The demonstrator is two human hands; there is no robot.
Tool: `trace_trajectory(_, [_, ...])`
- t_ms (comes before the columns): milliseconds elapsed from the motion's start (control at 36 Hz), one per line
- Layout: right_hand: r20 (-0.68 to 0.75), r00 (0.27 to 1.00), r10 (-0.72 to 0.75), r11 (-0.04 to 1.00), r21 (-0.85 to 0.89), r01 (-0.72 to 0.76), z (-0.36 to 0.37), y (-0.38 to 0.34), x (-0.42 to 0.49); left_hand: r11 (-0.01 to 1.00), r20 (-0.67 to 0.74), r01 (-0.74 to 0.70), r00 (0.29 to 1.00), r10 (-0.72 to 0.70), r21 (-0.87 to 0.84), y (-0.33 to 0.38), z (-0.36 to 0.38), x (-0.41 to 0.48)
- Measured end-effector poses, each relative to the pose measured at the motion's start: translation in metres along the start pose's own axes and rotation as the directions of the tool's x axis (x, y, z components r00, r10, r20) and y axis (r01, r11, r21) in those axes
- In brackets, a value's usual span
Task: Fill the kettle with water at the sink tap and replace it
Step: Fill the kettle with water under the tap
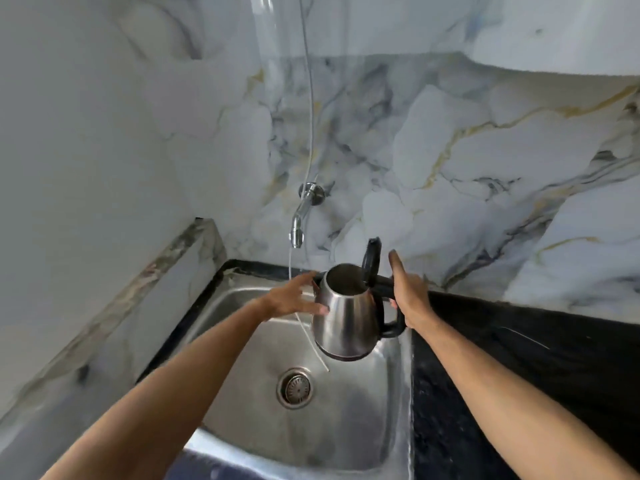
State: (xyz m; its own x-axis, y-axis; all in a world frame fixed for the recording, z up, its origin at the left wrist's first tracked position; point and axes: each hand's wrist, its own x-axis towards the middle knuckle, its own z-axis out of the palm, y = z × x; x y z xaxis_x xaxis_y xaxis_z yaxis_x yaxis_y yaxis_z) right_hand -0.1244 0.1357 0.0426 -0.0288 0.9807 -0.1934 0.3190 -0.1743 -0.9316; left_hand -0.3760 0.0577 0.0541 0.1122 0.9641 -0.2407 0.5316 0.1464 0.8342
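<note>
A steel kettle point(343, 317) with a black handle hangs over the right half of the steel sink point(388, 410), tilted a little to the left. Its black lid point(371, 260) stands open, upright at the back. My right hand point(408, 294) grips the handle, with the index finger stretched up. My left hand point(294, 296) rests flat against the kettle's left side near the spout, fingers apart. The chrome tap point(298, 223) juts from the wall above and left of the kettle mouth. I cannot tell whether water runs from it.
A thin clear tube point(310, 116) runs down the wall past the tap into the sink. The drain point(295, 388) lies below the kettle. Black counter point(519, 358) stretches to the right. A marble ledge point(145, 282) borders the sink's left.
</note>
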Motion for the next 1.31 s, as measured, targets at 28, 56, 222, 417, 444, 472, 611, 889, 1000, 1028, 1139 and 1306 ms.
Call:
trace_trajectory(28, [0.004,1.0,0.005,0.999,-0.031,-0.005,0.014,0.0,0.003,0.999,-0.009,0.023,1.0,-0.023,0.031,-0.008,-0.015,0.004])
trace_trajectory(56, [0.002,1.0,0.007,0.998,-0.061,-0.007,0.03,0.001,0.008,0.996,-0.054,0.057,0.997,-0.053,0.074,-0.017,-0.031,0.009])
trace_trajectory(222, [-0.014,1.0,0.022,0.999,-0.037,-0.023,0.09,0.008,0.028,0.986,-0.445,0.151,0.89,-0.103,0.075,-0.031,-0.087,0.045])
trace_trajectory(417, [-0.067,0.997,0.047,0.998,0.038,-0.044,0.122,0.009,0.044,0.897,-0.518,0.17,0.852,0.074,0.407,-0.006,-0.089,0.087])
trace_trajectory(444, [-0.066,0.997,0.044,0.999,0.034,-0.042,0.124,0.008,0.046,0.88,-0.527,0.179,0.845,0.092,0.44,-0.004,-0.085,0.092])
trace_trajectory(472, [-0.068,0.997,0.04,0.999,0.029,-0.038,0.125,0.006,0.047,0.87,-0.54,0.191,0.836,0.099,0.455,0.0,-0.082,0.094])
trace_trajectory(611, [-0.092,0.996,0.016,1.0,0.0,-0.016,0.131,0.007,0.054,0.839,-0.544,0.256,0.837,0.057,0.481,0.01,-0.079,0.103])
trace_trajectory(889, [-0.071,0.997,-0.024,1.0,0.008,0.024,0.14,0.0,0.06,0.912,-0.372,0.207,0.926,-0.066,0.353,0.013,-0.101,0.106])
trace_trajectory(1000, [-0.083,0.996,-0.032,0.999,0.022,0.034,0.143,-0.002,0.063,0.947,-0.233,0.178,0.966,-0.116,0.267,0.007,-0.119,0.11])
trace_trajectory(1028, [-0.083,0.996,-0.034,0.999,0.02,0.035,0.144,-0.002,0.063,0.96,-0.2,0.167,0.972,-0.123,0.225,0.005,-0.123,0.111])
trace_trajectory(1139, [-0.088,0.995,-0.045,0.999,0.003,0.045,0.143,-0.001,0.062,0.991,-0.124,0.105,0.986,-0.115,-0.089,-0.002,-0.131,0.107])
trace_trajectory(1306, [-0.085,0.996,-0.022,0.998,0.059,0.027,0.144,-0.003,0.061,0.956,-0.161,0.015,0.985,-0.065,-0.294,-0.016,-0.132,0.102])
